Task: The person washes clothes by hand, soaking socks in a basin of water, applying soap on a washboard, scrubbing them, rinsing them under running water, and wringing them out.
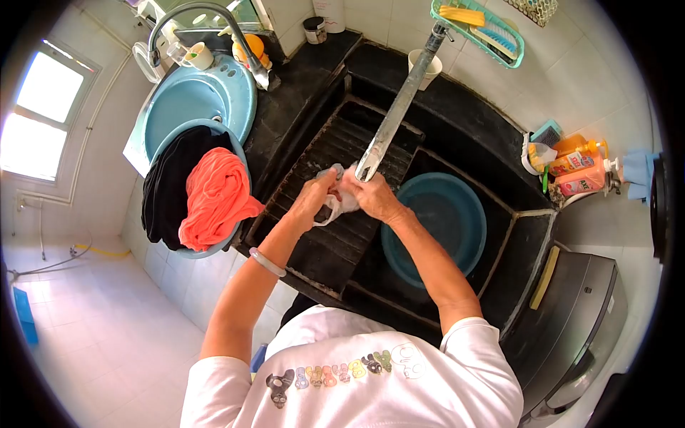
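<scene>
crumpled white cloth (pixel 345 203) in the firm grip of left hand (pixel 314 198) and right hand (pixel 377 198), left of round blue plastic basin (pixel 469 214)

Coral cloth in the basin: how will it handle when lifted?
Coral cloth is likely floppy: it lies bunched in soft folds. It may tug the black cloth along, since they touch. Probably won't roll, given its irregular heap.

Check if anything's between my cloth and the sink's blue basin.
Only your own right hand, between the pale cloth and the blue basin, and your right forearm, which crosses over part of the basin. Nothing else visible blocks the way.
</scene>
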A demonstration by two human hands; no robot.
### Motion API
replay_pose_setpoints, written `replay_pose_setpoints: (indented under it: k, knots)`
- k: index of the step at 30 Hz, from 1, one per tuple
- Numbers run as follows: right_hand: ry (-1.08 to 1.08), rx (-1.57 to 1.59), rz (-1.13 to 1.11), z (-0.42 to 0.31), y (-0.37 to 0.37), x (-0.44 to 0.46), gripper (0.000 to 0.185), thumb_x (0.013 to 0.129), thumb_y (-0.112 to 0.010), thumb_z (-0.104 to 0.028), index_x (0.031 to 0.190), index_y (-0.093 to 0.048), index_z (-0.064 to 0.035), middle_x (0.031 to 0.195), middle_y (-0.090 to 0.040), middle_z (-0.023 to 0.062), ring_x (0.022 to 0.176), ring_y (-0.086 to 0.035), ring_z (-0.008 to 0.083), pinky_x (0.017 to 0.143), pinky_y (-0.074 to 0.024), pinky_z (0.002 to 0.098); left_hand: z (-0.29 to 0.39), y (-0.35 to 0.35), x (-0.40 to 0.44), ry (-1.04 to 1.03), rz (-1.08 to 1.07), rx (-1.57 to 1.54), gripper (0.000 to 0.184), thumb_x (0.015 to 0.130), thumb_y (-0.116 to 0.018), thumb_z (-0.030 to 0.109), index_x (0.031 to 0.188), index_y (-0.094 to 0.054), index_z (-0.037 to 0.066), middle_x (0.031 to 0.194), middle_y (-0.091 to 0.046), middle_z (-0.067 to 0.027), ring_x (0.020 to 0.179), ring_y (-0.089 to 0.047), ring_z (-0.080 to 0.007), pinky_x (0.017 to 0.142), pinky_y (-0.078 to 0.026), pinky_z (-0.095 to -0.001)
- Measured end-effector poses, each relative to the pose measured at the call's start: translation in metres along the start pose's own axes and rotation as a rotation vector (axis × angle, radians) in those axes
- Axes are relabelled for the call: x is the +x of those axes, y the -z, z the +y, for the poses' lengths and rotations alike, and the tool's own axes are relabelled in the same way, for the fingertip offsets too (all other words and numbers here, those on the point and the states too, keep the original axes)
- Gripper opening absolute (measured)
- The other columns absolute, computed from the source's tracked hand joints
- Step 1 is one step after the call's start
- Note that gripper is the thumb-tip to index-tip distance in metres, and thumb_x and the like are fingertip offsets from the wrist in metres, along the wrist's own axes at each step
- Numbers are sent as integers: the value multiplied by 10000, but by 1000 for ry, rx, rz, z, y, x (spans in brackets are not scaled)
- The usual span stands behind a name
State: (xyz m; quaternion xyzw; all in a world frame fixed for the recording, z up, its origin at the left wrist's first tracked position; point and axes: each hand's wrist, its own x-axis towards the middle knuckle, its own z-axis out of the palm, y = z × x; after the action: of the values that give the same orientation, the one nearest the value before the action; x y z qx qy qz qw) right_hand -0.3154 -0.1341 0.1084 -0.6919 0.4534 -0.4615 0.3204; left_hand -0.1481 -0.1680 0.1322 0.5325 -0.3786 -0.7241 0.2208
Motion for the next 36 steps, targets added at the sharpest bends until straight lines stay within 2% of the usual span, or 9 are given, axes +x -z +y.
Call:
replay_pose_setpoints:
  k: [4,7,11,14,18,21,26,30,36]
  knots:
    - [28,-48,-103,-7,-4,-9,69,833,-636,-39,848,-579,-4,833,-636,180,747,-626,358,631,-505,389,5,-12,-5,222,26,-273,190,882,-557,186,945,-616,17,847,-601,-56,767,-587,-132,680,-505,-299]
    - [154,-185,-47,-12,-4,-17,79,816,-641,-21,832,-566,-5,802,-644,172,732,-628,363,636,-511,397,-11,-10,7,94,158,-220,129,881,-549,149,929,-605,44,838,-583,-58,747,-576,-124,653,-493,-287]
    - [-204,-131,88,-1,-15,-39,159,780,-708,-102,801,-578,-12,775,-627,119,671,-614,287,571,-472,400,-4,-22,1,-164,249,-194,120,931,-538,184,925,-581,72,806,-557,-8,725,-513,-91,633,-437,-258]
    - [-255,-451,-147,-6,-3,-47,174,751,-737,-163,828,-637,-43,892,-640,102,841,-599,276,672,-474,392,-11,-20,4,-216,213,-109,125,966,-507,202,925,-547,90,788,-515,22,720,-488,-71,625,-422,-242]
    - [-68,-690,-85,-6,11,-43,119,708,-736,-179,812,-730,-121,1144,-577,107,1207,-365,351,935,-333,472,-15,-21,5,-376,254,193,146,976,-499,215,934,-527,78,762,-475,29,701,-441,-61,607,-393,-241]
    - [43,-902,-15,-18,29,-25,93,715,-723,-148,802,-731,-119,1111,-595,117,1173,-402,350,918,-343,465,-10,-26,5,-456,366,418,201,961,-501,218,950,-513,18,755,-519,-48,696,-480,-126,639,-419,-297]
    - [204,-973,89,-59,56,-7,156,671,-650,-40,798,-717,-102,774,-654,40,941,-551,258,888,-391,440,13,-26,-5,-565,438,374,172,937,-538,184,939,-515,14,705,-510,-78,660,-487,-151,620,-427,-317]
    - [246,-807,125,-37,55,-14,242,662,-654,-7,891,-673,-86,753,-626,43,748,-577,201,649,-518,295,35,-29,-21,-674,455,503,128,920,-567,143,912,-520,25,705,-509,-78,654,-478,-130,597,-423,-292]
    - [306,-318,320,-41,48,-12,257,754,-594,131,948,-672,-18,989,-668,113,767,-637,206,618,-523,284,54,-18,-29,-1062,547,598,71,882,-623,81,865,-574,33,891,-513,-61,712,-468,-138,577,-396,-261]
